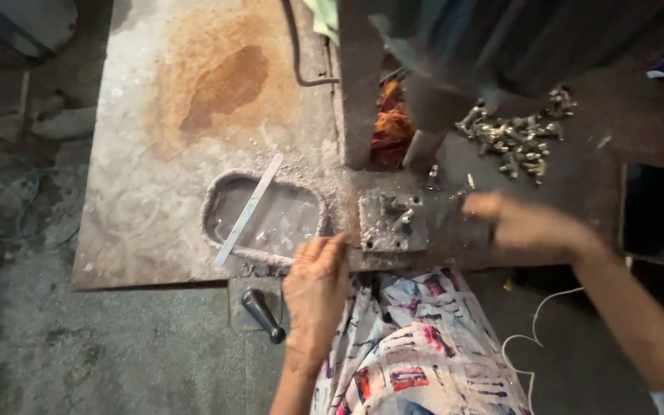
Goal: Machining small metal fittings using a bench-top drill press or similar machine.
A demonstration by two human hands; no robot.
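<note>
Working at a rust-stained metal bench [194, 92] seen from above, a person rests the left hand [318, 286] on the near edge of the plate, fingers together and bent over the rim, their tips just beside a small square fixture block [392, 223] that carries a few short metal pieces. The left hand clamps on nothing that can be made out. The right hand [520, 224], blurred by motion, hovers low over the dark part of the bench to the right of the block; whether its fingers pinch one of the small parts cannot be told from this view. Beyond that hand, further back on the bench, lies a loose heap of small brass-coloured fittings [518, 134], with two or three strays between the heap and the block. Left of the block, a shallow oblong recess [264, 219] in the plate holds cloudy liquid, and a flat pale metal strip [249, 209] lies slantwise across it. A dark machine column [455, 54] rises behind the block, with an orange rag [390, 123] tucked at its foot. Below the bench edge a black-knobbed lever [263, 313] sticks out, near the person's patterned garment [416, 346].
</note>
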